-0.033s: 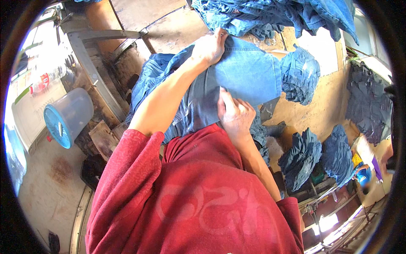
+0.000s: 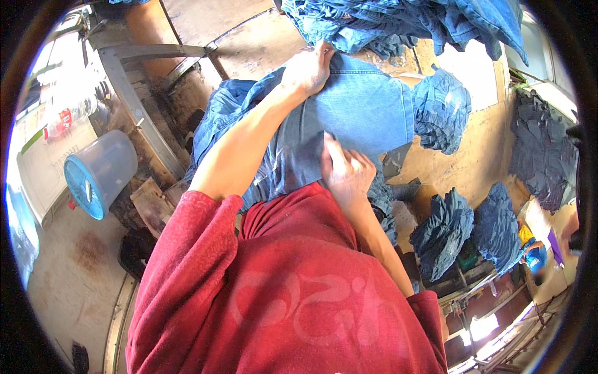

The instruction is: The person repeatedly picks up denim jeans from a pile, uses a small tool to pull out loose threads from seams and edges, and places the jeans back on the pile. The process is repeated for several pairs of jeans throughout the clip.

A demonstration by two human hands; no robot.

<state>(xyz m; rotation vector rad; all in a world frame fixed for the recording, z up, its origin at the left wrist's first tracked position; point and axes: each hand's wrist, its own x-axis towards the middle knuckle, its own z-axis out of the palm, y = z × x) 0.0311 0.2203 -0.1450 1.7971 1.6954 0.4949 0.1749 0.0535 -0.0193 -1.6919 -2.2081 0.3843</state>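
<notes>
Bare brown tabletop (image 2: 479,168) right of the hands, hemmed by denim stacks (image 2: 442,109) and the far heap (image 2: 398,22).

The denim pile (image 2: 405,25) runs off the top edge; left hand (image 2: 306,70) fingertips hidden.

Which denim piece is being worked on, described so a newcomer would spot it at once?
Start at the wooden table strewn with denim bundles. Just in front of the red sweater lies the light blue denim piece, spread flat under the left hand and right hand. Its neighbours are darker and crumpled or stacked.
</notes>
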